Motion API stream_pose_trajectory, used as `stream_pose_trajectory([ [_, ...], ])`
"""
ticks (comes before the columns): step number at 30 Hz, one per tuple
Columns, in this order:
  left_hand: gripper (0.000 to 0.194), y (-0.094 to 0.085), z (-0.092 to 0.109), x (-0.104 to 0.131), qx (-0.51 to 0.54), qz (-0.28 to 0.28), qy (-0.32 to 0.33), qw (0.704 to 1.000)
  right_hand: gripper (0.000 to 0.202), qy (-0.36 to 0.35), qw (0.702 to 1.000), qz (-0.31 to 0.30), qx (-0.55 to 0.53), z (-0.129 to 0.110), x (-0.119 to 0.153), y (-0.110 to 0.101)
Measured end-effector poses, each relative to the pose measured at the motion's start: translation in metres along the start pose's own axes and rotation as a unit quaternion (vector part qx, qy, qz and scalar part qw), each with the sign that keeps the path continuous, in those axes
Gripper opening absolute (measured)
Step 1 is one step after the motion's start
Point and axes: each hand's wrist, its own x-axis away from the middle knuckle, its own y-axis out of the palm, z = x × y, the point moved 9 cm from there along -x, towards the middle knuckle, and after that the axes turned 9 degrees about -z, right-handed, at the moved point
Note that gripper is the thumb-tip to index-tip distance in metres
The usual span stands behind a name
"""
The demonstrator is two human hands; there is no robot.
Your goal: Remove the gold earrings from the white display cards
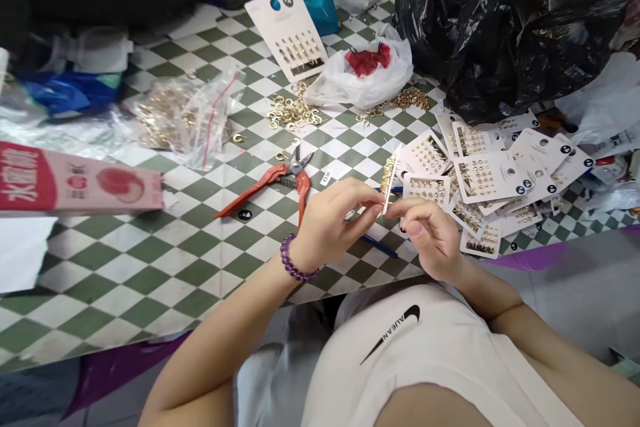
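Note:
My left hand (335, 223), with a purple bead bracelet at its wrist, pinches the near edge of a white earring card (391, 180). The card stands almost edge-on, its gold pieces facing left. From the other side, the fingers of my right hand (433, 233) close on the same card's lower edge. Orange-handled cutters (260, 192) lie with jaws apart to the left of my left hand. A dark blue pen-like tool (380, 246) rests on the table beneath my hands. Many filled earring cards (487, 177) overlap in a pile on the right.
Loose gold hooks (293, 112) lie behind the cutters, near a white bag with red material (369, 61) and another earring card (287, 33). Black plastic bags (515, 27) bulge at the back right. A pink box (80, 179) and a zip bag of metal pieces (173, 117) sit left.

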Motion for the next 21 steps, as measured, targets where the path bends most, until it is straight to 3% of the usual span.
stream_pose_trajectory([
  [3, 0.005, -0.003, -0.003, -0.002, -0.01, 0.005, -0.02, 1.0, 0.016, -0.021, 1.0, -0.01, 0.014, 0.0, -0.007, -0.003],
  [6, 0.005, -0.005, -0.004, -0.002, -0.023, 0.009, -0.033, 0.999, 0.025, -0.01, 1.0, 0.027, 0.001, 0.008, -0.009, -0.01],
  [11, 0.006, -0.003, -0.004, -0.002, -0.026, -0.001, -0.032, 0.999, 0.015, 0.049, 0.997, 0.034, -0.047, 0.023, -0.013, -0.006],
  [14, 0.007, 0.0, -0.004, -0.001, -0.02, -0.005, -0.03, 0.999, 0.007, 0.045, 0.996, 0.06, -0.056, 0.021, -0.015, -0.009],
  [21, 0.005, 0.006, -0.002, 0.003, -0.025, -0.011, -0.011, 1.0, 0.011, 0.085, 0.989, 0.096, -0.076, 0.024, -0.018, -0.013],
])
